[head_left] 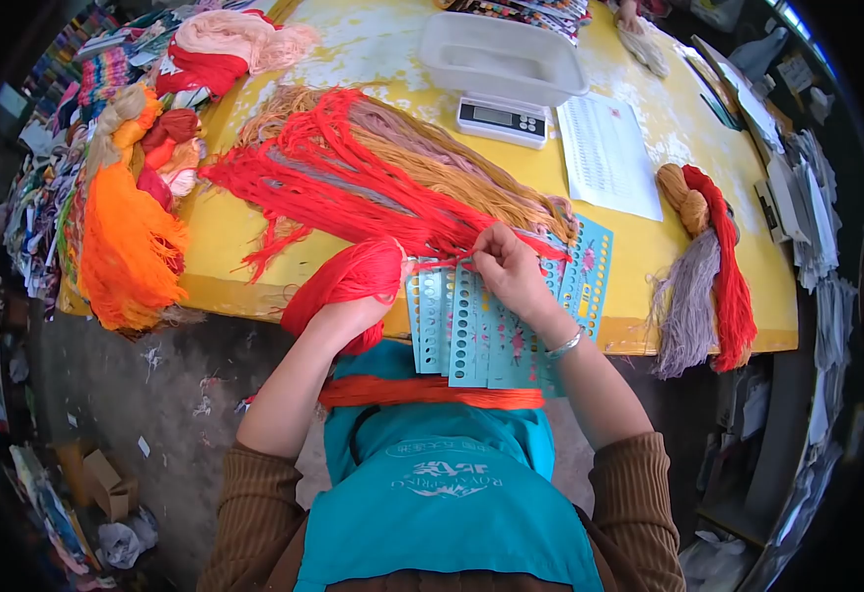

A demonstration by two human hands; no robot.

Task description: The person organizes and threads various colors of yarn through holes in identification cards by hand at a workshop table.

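Observation:
My left hand (355,318) is wrapped round a thick red skein of thread (348,281), held at the table's front edge. A short length of red thread (440,263) runs from this skein to my right hand (513,274), whose thumb and fingers pinch it. Under my right hand, teal cards with rows of punched holes (466,335) lie fanned out, overhanging the table edge. Beyond both hands, long red strands (333,187) spread over mustard-coloured thread (432,163). An orange-red bundle of thread (422,392) lies across my lap.
On the yellow table (353,49) are a digital scale (503,118), a clear plastic tub (501,54) and a printed sheet (609,148). Orange skeins (126,237) hang over the left edge; grey and red skeins (693,286) hang at the right. Another person's hand (629,15) shows at the far side.

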